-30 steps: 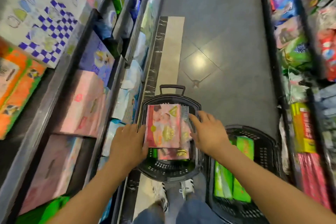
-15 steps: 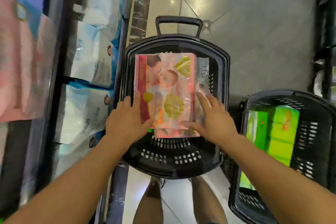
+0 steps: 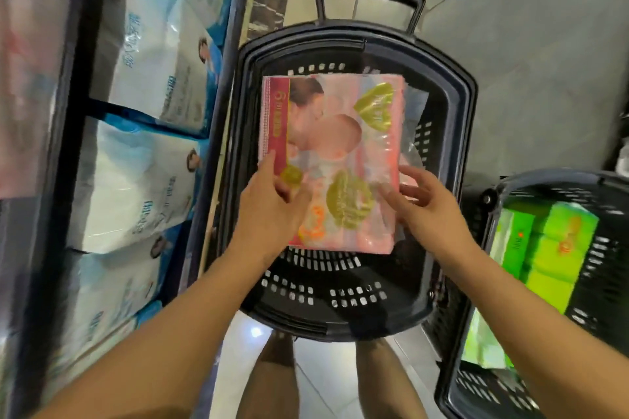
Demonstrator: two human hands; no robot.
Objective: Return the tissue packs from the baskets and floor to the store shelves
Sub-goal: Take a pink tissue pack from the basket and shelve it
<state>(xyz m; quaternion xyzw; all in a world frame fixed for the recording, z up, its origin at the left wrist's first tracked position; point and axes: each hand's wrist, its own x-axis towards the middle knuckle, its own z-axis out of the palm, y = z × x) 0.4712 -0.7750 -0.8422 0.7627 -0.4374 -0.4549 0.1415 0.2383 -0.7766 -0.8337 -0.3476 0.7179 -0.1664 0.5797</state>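
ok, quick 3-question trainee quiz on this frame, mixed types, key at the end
1. True or false: the pink tissue pack lies in the same basket as the green tissue packs.
2. Multiple choice: the left hand is on the pink pack's A) near-left corner, B) far-right corner, C) nowhere, it rests on the basket rim.
3. Fill in: the shelf at left holds ____-and-blue packs.

Key: 1 false, it sits in the left basket; the green ones fill the right basket. 2 A. 3 white.
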